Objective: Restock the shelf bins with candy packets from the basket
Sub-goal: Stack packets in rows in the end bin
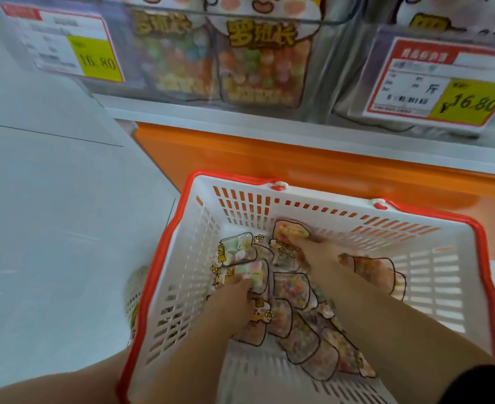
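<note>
A white basket with a red rim [322,208] stands on the floor below the shelf, holding several clear candy packets [293,290] with yellow lettering. Both of my hands are down inside it. My left hand [234,295] curls its fingers over a packet of pastel candies [243,269] at the basket's left. My right hand [316,255], blurred by motion, grips a packet [290,230] tilted up against the far wall. Another packet [371,265] lies to the right of my right wrist. Above, a clear shelf bin [322,62] holds upright packets of the same brand [263,68].
The shelf has a white ledge [269,118] and an orange base [298,164] just behind the basket. Price tags reading 16.80 hang at the left [74,45] and right [438,83]. Pale floor tiles [51,214] lie left of the basket; a light shoe [135,287] shows beside it.
</note>
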Motion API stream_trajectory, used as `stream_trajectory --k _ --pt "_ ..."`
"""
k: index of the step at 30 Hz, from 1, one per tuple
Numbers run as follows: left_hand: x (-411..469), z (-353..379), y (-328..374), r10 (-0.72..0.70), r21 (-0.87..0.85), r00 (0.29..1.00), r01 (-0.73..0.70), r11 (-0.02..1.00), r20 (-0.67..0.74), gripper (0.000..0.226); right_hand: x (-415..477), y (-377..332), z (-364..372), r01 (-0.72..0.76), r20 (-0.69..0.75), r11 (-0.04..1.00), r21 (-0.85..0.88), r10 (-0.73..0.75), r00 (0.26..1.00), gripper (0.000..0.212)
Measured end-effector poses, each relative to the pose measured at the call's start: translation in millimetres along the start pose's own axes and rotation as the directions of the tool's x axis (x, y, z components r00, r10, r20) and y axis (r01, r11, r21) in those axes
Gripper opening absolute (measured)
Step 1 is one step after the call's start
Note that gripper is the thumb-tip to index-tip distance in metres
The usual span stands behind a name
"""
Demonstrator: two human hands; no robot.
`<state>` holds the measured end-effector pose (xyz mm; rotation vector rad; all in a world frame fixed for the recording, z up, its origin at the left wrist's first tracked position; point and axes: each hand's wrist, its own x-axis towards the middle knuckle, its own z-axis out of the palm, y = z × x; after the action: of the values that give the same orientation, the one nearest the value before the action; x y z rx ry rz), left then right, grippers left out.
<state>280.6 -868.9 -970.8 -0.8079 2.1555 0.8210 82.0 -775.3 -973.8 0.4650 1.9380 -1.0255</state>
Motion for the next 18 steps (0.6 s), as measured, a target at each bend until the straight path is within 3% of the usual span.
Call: stream_trajectory --k 2,4,6,8,11,13,15,16,18 --pt "-2 -4 4 -0.002 -0.130 0.998 -0.007 0.991 -0.068 0.026 -9 -6 1 0.102 0.071 0.982 -0.162 -0.091 0.993 0.061" --pt "-4 -12 10 -0.045 -0.366 0.984 -0.021 0.931 -0.171 0.027 -20 -11 -3 0.310 0.165 0.871 -0.381 -0.266 0.950 0.049" --pt "-6 -28 16 -0.167 -0.609 0.942 -0.047 0.792 -0.291 0.036 -30 -17 -11 0.463 0.276 0.760 -0.457 -0.374 0.885 0.034" --pt "-5 -53 21 -0.275 -0.757 0.909 -0.066 0.650 -0.315 0.038 -37 -20 -22 0.532 0.385 0.704 -0.470 -0.378 0.842 0.018" --pt "-4 -83 30 -0.201 -0.890 0.972 -0.018 0.455 -0.122 0.032 -51 -29 -36 0.585 0.517 0.652 -0.482 -0.327 0.791 0.009" --pt "-7 -90 35 -0.123 -0.886 0.989 0.126 0.445 0.079 0.060 -57 -33 -42 0.614 0.559 0.612 -0.498 -0.315 0.767 0.012" --pt "-8 -88 37 -0.007 -0.888 0.969 0.230 0.398 0.248 0.095 -62 -33 -47 0.634 0.571 0.578 -0.514 -0.321 0.755 0.011" --pt "-10 -87 38 0.074 -0.896 0.949 0.262 0.357 0.307 0.103 -65 -33 -49 0.639 0.582 0.563 -0.524 -0.311 0.751 0.010" --pt "-16 -86 39 0.198 -0.901 0.906 0.304 0.311 0.374 0.102 -66 -29 -55 0.630 0.568 0.546 -0.552 -0.307 0.763 0.030"
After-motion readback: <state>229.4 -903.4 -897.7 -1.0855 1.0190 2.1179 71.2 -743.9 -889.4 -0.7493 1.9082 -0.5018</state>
